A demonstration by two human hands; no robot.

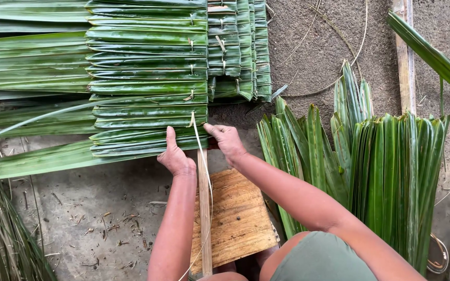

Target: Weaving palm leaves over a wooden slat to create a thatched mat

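Here, every place is given relative to the wooden slat that runs up the middle of the view.

Wooden slat (204, 208): a narrow pale stick, lying lengthwise away from the person, its far end hidden under the leaf panel.

Leaf panel (147, 78): folded green palm leaves layered across the slat's far end, pinned row upon row.

Left hand (175, 156): just left of the slat, pressing the nearest folded leaf (141, 145); fingers together and flat on it, thumb raised.

Right hand (227, 140): just right of the slat, fingers curled and pinched on the leaf's edge; what they grip beyond the leaf cannot be told.

Binding strip (202, 156): a thin pale strand trailing along the slat toward the person.

Wooden board (240, 218): beneath the slat, to its right.

Loose leaves (381, 177): a standing green bundle well right of the slat.

Risk: likely the fold springs open or slides askew if either hand eases its pressure; the thin strand might snap or tear the leaf if pulled hard.
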